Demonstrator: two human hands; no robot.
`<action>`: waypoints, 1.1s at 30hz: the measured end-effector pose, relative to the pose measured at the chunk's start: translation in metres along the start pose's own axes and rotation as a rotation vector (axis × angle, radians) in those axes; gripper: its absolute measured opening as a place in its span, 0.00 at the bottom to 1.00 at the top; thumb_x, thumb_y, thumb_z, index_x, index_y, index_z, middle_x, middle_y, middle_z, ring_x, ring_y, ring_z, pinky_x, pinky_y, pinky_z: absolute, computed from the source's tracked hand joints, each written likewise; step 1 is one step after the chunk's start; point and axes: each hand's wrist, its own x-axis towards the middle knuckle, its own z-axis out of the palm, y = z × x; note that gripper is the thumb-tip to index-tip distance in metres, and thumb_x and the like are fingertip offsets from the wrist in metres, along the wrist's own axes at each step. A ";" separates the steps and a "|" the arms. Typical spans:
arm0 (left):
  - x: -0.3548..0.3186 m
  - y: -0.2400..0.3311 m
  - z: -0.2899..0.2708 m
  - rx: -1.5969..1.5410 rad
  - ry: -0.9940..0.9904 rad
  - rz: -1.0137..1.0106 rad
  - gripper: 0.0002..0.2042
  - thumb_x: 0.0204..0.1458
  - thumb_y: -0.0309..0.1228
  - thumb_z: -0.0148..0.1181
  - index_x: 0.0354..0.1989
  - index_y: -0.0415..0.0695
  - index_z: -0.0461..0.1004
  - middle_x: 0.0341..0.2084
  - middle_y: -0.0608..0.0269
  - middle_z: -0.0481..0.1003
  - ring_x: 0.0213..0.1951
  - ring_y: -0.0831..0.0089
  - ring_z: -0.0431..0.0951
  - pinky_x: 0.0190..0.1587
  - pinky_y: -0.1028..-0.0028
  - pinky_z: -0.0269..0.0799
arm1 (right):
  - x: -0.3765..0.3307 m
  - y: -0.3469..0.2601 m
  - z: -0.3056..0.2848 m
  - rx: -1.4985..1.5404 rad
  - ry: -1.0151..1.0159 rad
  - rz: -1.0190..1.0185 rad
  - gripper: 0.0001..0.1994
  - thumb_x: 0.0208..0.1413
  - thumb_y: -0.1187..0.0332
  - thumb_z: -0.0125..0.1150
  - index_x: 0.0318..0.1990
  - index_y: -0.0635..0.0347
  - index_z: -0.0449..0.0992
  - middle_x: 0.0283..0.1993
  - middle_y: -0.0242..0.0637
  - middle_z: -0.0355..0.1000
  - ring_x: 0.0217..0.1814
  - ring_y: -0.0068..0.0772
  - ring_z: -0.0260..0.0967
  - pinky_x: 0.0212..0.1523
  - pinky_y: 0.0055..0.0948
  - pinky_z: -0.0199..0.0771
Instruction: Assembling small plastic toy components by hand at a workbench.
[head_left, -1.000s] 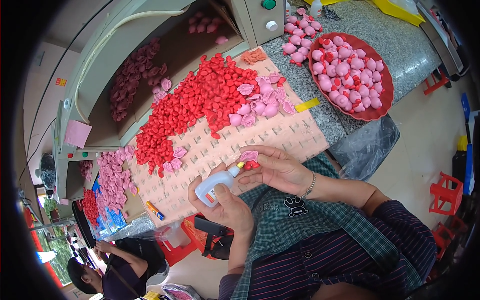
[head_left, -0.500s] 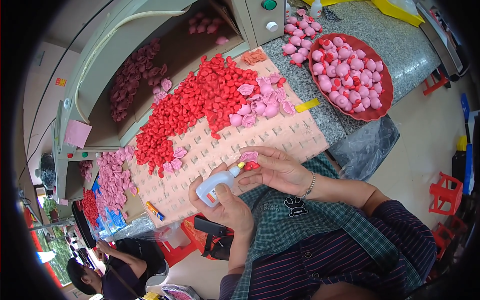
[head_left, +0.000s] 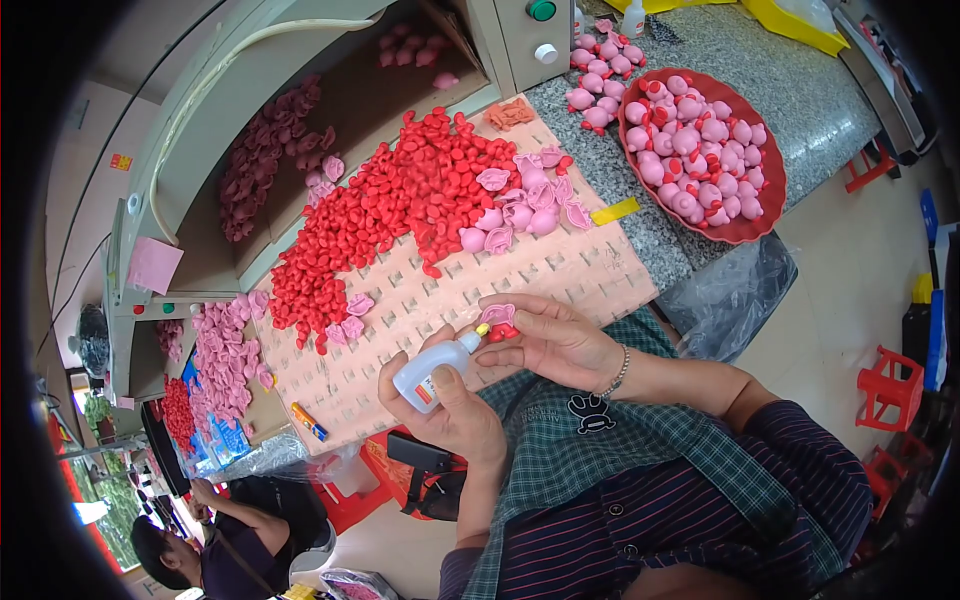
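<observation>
My left hand [head_left: 455,410] is closed round a white squeeze bottle of glue [head_left: 425,376] with a yellow nozzle tip. The bottle is tilted, and its tip meets or nearly meets a small pink hollow piece [head_left: 498,316]. That piece, with a red bean-shaped part [head_left: 503,332] against it, is pinched in my right hand [head_left: 560,345]. Whether the tip touches the red part or the pink rim I cannot tell. Beyond my hands, a heap of red bean-shaped parts [head_left: 400,190] lies on the pink board [head_left: 560,275], with pink pieces [head_left: 530,200] at its right end.
A red scalloped bowl [head_left: 741,236] of pink-and-red figures stands at the right on the granite counter [head_left: 810,120]. More finished-looking figures [head_left: 600,85] lie behind it. A grey open-fronted cabinet [head_left: 200,130] borders the board. A co-worker [head_left: 230,530] sits at lower left.
Almost nothing differs. Both hands keep their grips, and the nozzle stays at the pink piece with only a very slight shift.
</observation>
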 end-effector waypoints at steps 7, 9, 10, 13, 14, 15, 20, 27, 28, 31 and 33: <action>0.000 0.004 0.001 0.020 -0.003 0.006 0.18 0.65 0.33 0.51 0.59 0.43 0.56 0.45 0.38 0.74 0.49 0.57 0.77 0.53 0.61 0.74 | -0.001 0.001 0.001 0.000 -0.001 -0.013 0.21 0.67 0.67 0.50 0.64 0.66 0.63 0.58 0.47 0.70 0.60 0.43 0.70 0.63 0.44 0.71; 0.001 0.003 0.001 0.011 -0.004 0.006 0.18 0.64 0.33 0.51 0.59 0.43 0.56 0.44 0.39 0.75 0.48 0.58 0.77 0.52 0.61 0.74 | 0.000 0.001 0.000 -0.002 0.003 -0.017 0.21 0.67 0.67 0.50 0.64 0.66 0.63 0.58 0.47 0.71 0.60 0.42 0.70 0.62 0.44 0.71; 0.001 0.002 0.001 0.003 -0.005 0.006 0.18 0.64 0.33 0.51 0.59 0.43 0.56 0.44 0.40 0.75 0.48 0.58 0.77 0.52 0.61 0.74 | 0.000 0.001 0.000 -0.007 -0.002 -0.009 0.21 0.67 0.66 0.51 0.63 0.67 0.64 0.56 0.47 0.72 0.59 0.41 0.71 0.61 0.42 0.72; 0.002 0.004 -0.001 0.046 0.015 -0.010 0.19 0.63 0.32 0.53 0.57 0.40 0.55 0.42 0.42 0.76 0.47 0.60 0.77 0.53 0.63 0.72 | 0.000 0.003 -0.003 -0.011 -0.006 0.001 0.21 0.67 0.64 0.51 0.62 0.68 0.65 0.54 0.47 0.73 0.56 0.39 0.73 0.58 0.39 0.73; 0.001 0.004 -0.001 0.046 0.018 -0.009 0.19 0.63 0.32 0.53 0.57 0.40 0.55 0.42 0.42 0.76 0.47 0.60 0.77 0.53 0.63 0.72 | 0.000 0.003 -0.004 -0.008 -0.004 0.001 0.21 0.67 0.64 0.51 0.62 0.68 0.66 0.52 0.46 0.74 0.54 0.38 0.73 0.56 0.38 0.74; 0.001 0.004 0.000 0.052 0.017 -0.005 0.19 0.63 0.32 0.53 0.57 0.40 0.55 0.42 0.43 0.76 0.46 0.61 0.77 0.52 0.63 0.72 | 0.001 0.003 -0.003 -0.009 -0.004 0.004 0.21 0.67 0.64 0.51 0.62 0.68 0.66 0.52 0.46 0.74 0.54 0.38 0.73 0.56 0.38 0.74; 0.002 0.003 0.000 0.095 0.007 0.013 0.19 0.64 0.33 0.53 0.57 0.40 0.54 0.41 0.43 0.75 0.44 0.62 0.77 0.51 0.64 0.72 | 0.000 0.002 0.000 -0.027 0.025 0.011 0.21 0.66 0.63 0.52 0.61 0.67 0.67 0.47 0.43 0.75 0.49 0.35 0.73 0.52 0.35 0.74; 0.004 0.006 0.001 0.122 -0.001 0.030 0.19 0.64 0.32 0.52 0.57 0.40 0.54 0.40 0.43 0.75 0.43 0.63 0.76 0.50 0.67 0.72 | 0.000 0.002 -0.003 -0.074 0.053 0.038 0.20 0.66 0.63 0.52 0.59 0.67 0.69 0.49 0.43 0.75 0.49 0.33 0.73 0.52 0.35 0.72; 0.004 0.006 0.001 0.127 -0.003 0.035 0.19 0.64 0.32 0.52 0.57 0.40 0.54 0.40 0.43 0.75 0.43 0.63 0.76 0.49 0.67 0.72 | 0.000 0.003 -0.006 -0.069 0.050 0.036 0.20 0.66 0.63 0.52 0.59 0.67 0.69 0.49 0.43 0.75 0.49 0.33 0.73 0.52 0.35 0.72; 0.003 0.006 0.003 0.133 -0.001 0.043 0.18 0.64 0.31 0.52 0.56 0.40 0.54 0.40 0.43 0.75 0.43 0.64 0.77 0.49 0.67 0.72 | 0.000 0.002 -0.005 -0.059 0.058 0.042 0.20 0.66 0.63 0.52 0.59 0.67 0.69 0.49 0.43 0.75 0.48 0.34 0.73 0.52 0.35 0.72; 0.003 0.003 0.004 0.123 -0.005 0.058 0.18 0.64 0.31 0.52 0.56 0.40 0.54 0.40 0.43 0.76 0.43 0.64 0.77 0.49 0.67 0.72 | 0.000 0.002 -0.005 -0.055 0.067 0.050 0.19 0.66 0.63 0.52 0.59 0.67 0.69 0.49 0.43 0.75 0.48 0.34 0.73 0.52 0.36 0.73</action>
